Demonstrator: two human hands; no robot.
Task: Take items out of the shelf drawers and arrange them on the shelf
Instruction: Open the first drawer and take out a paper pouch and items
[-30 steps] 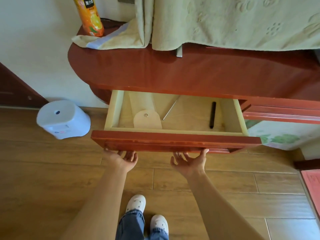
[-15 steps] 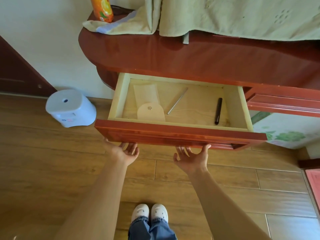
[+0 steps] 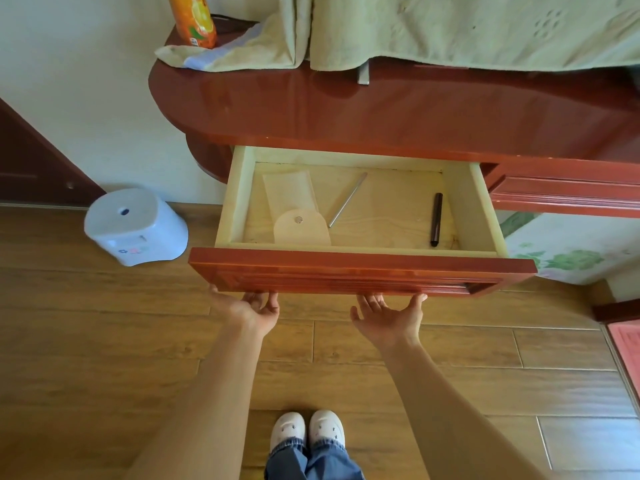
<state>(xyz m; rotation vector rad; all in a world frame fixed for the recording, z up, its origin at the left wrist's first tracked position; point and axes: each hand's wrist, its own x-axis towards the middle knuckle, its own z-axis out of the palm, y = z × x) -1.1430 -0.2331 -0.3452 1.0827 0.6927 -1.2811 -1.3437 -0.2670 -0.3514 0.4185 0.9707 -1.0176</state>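
The red-brown wooden drawer (image 3: 360, 271) has slid farther out toward me, so its whole pale floor now shows. My left hand (image 3: 254, 311) and right hand (image 3: 389, 318) sit palm-up under its front edge, fingers loosely spread, tips hidden, gripping nothing. Beyond my left hand lie a beige snap-flap pouch (image 3: 298, 216) and a thin silver metal rod (image 3: 347, 199); beyond my right hand lies a slim black pen (image 3: 436, 219). I judge picking-out comes next. Farther off, the glossy red-brown shelf top (image 3: 381, 109) carries a pale green towel (image 3: 450, 29) and an orange juice bottle (image 3: 194, 20). A white plastic stool (image 3: 135, 225) stands left of my hands.

A white stool (image 3: 135, 226) is sitting on the wooden floor (image 3: 104, 341); an orange bottle (image 3: 194, 19) is standing just beside a green towel (image 3: 256, 46).
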